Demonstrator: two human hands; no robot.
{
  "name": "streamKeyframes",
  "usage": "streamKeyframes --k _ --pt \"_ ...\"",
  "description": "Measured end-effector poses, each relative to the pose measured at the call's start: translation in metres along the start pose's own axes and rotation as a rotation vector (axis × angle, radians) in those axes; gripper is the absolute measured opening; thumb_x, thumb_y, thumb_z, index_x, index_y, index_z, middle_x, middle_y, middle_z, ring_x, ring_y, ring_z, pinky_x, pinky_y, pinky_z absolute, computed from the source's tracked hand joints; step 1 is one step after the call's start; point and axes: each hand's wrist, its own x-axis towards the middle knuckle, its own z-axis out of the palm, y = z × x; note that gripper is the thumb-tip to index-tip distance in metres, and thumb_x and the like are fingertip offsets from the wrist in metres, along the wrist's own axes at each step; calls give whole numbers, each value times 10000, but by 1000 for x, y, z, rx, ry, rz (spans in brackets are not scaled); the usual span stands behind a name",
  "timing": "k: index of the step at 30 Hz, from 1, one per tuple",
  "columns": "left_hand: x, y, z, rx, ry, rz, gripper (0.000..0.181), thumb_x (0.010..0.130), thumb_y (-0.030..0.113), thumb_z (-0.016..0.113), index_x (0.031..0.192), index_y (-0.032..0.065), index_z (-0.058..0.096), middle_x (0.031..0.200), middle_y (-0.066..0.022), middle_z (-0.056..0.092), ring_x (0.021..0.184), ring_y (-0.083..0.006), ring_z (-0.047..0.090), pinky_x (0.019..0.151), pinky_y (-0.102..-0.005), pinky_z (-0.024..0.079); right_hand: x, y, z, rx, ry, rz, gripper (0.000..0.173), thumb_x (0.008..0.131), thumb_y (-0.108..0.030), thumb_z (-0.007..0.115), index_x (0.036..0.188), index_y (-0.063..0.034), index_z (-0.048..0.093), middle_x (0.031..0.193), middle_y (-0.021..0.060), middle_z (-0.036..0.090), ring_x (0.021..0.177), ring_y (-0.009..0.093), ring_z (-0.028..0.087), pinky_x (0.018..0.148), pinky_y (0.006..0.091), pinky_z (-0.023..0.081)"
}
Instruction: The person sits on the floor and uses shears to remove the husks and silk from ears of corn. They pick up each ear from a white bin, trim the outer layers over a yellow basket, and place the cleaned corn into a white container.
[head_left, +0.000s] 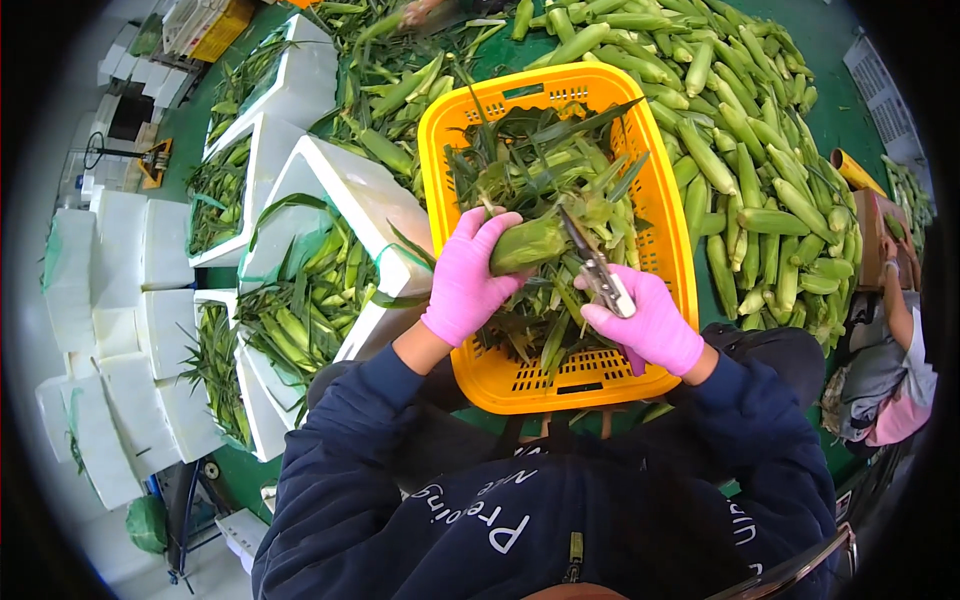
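Observation:
Both my hands wear pink gloves and are above a yellow plastic basket (675, 255) with slotted walls. My left hand (474, 274) grips a green ear of corn in its husk (529, 245), held on its side over the basket. In my right hand (646, 315) is a pair of pruning shears (600, 274), their blades pointing up and left, close to the right end of the ear. Whether the blades touch the ear is hard to tell. Cut leaves and husk trimmings (555, 161) lie heaped in the basket beneath.
A large pile of husked-on corn ears (765, 180) spreads at the right. White foam boxes (352, 187) of leafy corn (307, 315) stand at the left, with stacked foam boxes (120, 300) beyond. A person (885, 375) works beside a cardboard box (870, 232); another person's hand (418, 11) shows at the top.

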Motion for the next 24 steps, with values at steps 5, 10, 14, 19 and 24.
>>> streamKeyframes --k 5,10,14,19,24 --pt "-7 -1 1 -238 79 -49 630 722 101 860 1284 99 575 1357 -154 553 1227 -351 570 1034 -392 481 -16 11 12 -226 104 -369 524 831 -153 732 1314 -31 568 882 14 640 728 94 597 694 258 515" --pt "-14 15 4 -238 129 -183 635 744 168 872 1302 117 573 1191 -165 625 1116 -349 626 969 -388 509 -23 26 26 -476 7 -271 797 772 -324 814 1391 25 453 1214 249 604 1135 391 617 996 436 502" --pt "-11 25 6 -35 17 -133 635 739 141 872 1302 106 582 1090 -149 617 1013 -329 627 897 -383 517 -9 41 17 -482 136 -295 937 787 -321 840 1497 40 347 1346 262 548 1213 354 594 1046 410 478" --pt "-13 24 9 -66 -115 -57 626 753 147 856 1312 130 577 1144 -155 610 1053 -351 627 924 -396 520 -3 15 0 -559 34 -293 953 765 -348 863 1470 60 367 1366 262 512 1271 363 534 1080 423 442" --pt "-21 1 16 5 -6 -47 652 774 148 839 1353 94 543 1349 -221 553 1215 -375 582 1020 -399 492 -5 1 8 -356 4 -68 489 852 -228 795 1223 32 612 790 21 622 645 89 622 557 258 500"
